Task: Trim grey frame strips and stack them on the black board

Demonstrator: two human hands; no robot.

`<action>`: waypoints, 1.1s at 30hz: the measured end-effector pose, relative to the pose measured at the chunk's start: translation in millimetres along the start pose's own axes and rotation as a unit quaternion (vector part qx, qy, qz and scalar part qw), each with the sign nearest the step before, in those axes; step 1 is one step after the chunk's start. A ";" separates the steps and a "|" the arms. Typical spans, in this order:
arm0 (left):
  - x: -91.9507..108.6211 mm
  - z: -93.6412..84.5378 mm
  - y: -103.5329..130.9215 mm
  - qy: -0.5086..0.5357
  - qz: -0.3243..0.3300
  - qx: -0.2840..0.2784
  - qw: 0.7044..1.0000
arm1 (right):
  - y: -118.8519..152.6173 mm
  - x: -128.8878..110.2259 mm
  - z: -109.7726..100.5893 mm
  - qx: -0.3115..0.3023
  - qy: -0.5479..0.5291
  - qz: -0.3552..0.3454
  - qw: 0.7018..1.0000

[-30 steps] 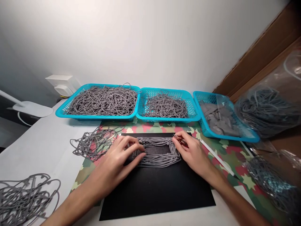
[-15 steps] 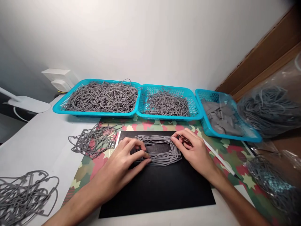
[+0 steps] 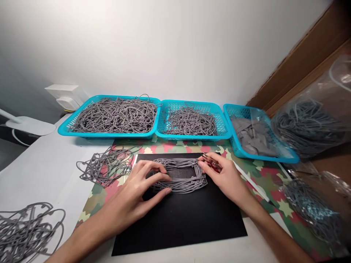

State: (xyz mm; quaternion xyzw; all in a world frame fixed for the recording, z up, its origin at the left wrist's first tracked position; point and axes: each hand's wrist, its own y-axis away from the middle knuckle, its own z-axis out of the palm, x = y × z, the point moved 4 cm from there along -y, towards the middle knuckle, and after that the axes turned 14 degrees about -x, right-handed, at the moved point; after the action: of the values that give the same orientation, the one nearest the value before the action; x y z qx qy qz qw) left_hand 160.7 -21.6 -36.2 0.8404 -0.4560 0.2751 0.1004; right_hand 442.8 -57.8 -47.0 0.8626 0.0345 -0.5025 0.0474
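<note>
A rectangular ring of grey cords (image 3: 179, 184) lies on a black sheet (image 3: 181, 223). My left hand (image 3: 148, 182) rests at the ring's left end with fingers apart, its fingertips touching the cords. At the upper right corner of the ring, my right hand (image 3: 222, 173) is closed around red-handled tweezers (image 3: 215, 165), their dark tips pointing up and left. The fingertips of that hand are beside the cords. The left end of the ring is partly hidden under my left hand.
Blue baskets (image 3: 109, 135) of grey cords and flat grey pieces (image 3: 255, 137) stand along the wall. Loose cord piles (image 3: 105, 164) lie at the left. A white pen-like stick (image 3: 253, 184) and plastic bags of cords (image 3: 309, 128) are at the right.
The whole view has shifted slightly, so most things appear a little further left. The tweezers in my right hand have turned slightly, and their tips now show more clearly.
</note>
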 end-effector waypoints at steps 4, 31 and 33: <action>-24.9 -39.4 14.2 -0.049 -0.023 0.079 0.995 | 3.5 0.2 -2.8 0.035 0.041 -0.013 0.998; -111.5 -63.9 47.9 -0.028 -0.180 0.137 0.974 | 14.4 10.5 -4.5 0.142 0.132 -0.090 0.977; -100.4 -76.6 49.9 -0.005 -0.166 0.145 0.975 | 15.5 10.2 -5.7 0.145 0.135 -0.094 0.976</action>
State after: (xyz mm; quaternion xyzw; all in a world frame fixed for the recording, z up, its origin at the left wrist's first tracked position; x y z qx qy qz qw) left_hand 47.9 53.8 -32.5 0.9113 -0.2658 0.3138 0.0193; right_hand 454.4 -72.4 -52.3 0.9129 0.0485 -0.3837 -0.1305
